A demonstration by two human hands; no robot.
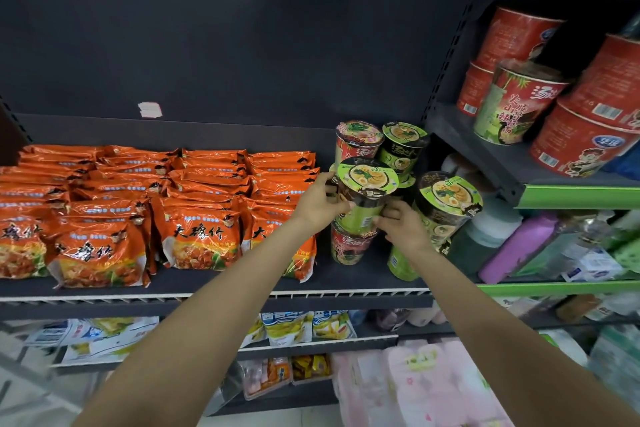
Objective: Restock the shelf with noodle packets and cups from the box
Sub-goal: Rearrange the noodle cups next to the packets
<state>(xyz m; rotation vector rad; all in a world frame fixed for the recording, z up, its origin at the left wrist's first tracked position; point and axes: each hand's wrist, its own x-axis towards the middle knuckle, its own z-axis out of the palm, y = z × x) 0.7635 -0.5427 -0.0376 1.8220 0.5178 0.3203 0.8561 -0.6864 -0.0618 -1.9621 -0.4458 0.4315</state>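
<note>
A tall green-and-black paper noodle cup with a light green foil lid (pixel 363 198) is held upright between both hands above the right part of the dark metal shelf (pixel 214 282). It sits on top of a red-and-pink noodle cup (pixel 348 246) that stands on the shelf board; whether the two cups fully touch cannot be told, since the hands cover the join. The left hand (pixel 320 203) grips the green cup's left side, thumb up near the lid rim and fingers curled round the wall. The right hand (pixel 403 224) grips the lower right side of the same cup, fingers curled against its base. Just behind stand two more cups, one with a pink-and-red lid (pixel 358 140) and one with a green lid (pixel 403 146). To the right, another green-lidded cup (pixel 446 204) leans with its top tilted toward the camera, and a lower green cup (pixel 401 262) shows beneath the right forearm. The left and middle of the shelf are filled with rows of shiny orange plastic noodle packets (pixel 138 204), stacked flat at the back and standing on edge in front. On the neighbouring shelf at upper right sit wide red noodle bowls (pixel 585 142) and a green-and-red cup (pixel 512 107). Below these stand coloured bottles (pixel 519 246).
</note>
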